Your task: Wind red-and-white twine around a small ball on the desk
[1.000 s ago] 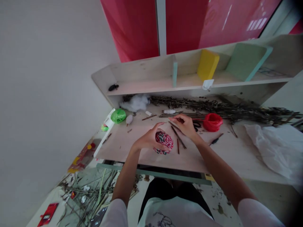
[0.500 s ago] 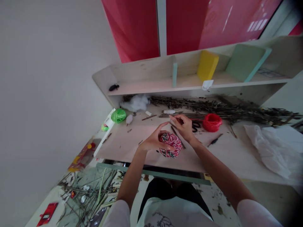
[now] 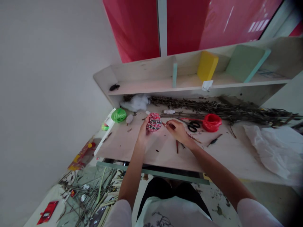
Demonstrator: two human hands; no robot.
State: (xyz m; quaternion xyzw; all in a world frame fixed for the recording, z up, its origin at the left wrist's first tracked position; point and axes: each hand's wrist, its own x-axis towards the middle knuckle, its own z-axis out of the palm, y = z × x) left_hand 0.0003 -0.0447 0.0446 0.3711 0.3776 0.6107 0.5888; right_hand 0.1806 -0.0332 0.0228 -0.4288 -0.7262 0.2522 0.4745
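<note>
Left to right:
- Green ball of plastic twine (image 3: 118,115) sits at the left end of the pale wooden bench (image 3: 127,148), well apart from the hands.
- Left hand (image 3: 143,132): grip closed around the red-white-green striped twine ball (image 3: 153,122), fingers cupping its left and underside. The ball is held up off the bench, above the back-centre area.
- Right hand (image 3: 177,131): grip narrow, thumb against fingertips, just beside the striped twine ball. There's something thin in the pinch, either a twine end or a twig; too small to tell.
- Black-handled scissors (image 3: 193,126) lie just right of the right hand, with the red spool of twine (image 3: 211,122) next to them.
- Long bundle of dry brown twigs (image 3: 224,108) runs along the back. Crumpled white plastic bag (image 3: 272,148) is at far right.

Handling, my read: the striped twine ball is light, soft and squashes a bit. The wound surface gives decent friction, but it'll roll if set down and the outer turns can slip loose. Best hold is cupped around the middle, not by a single strand.
</note>
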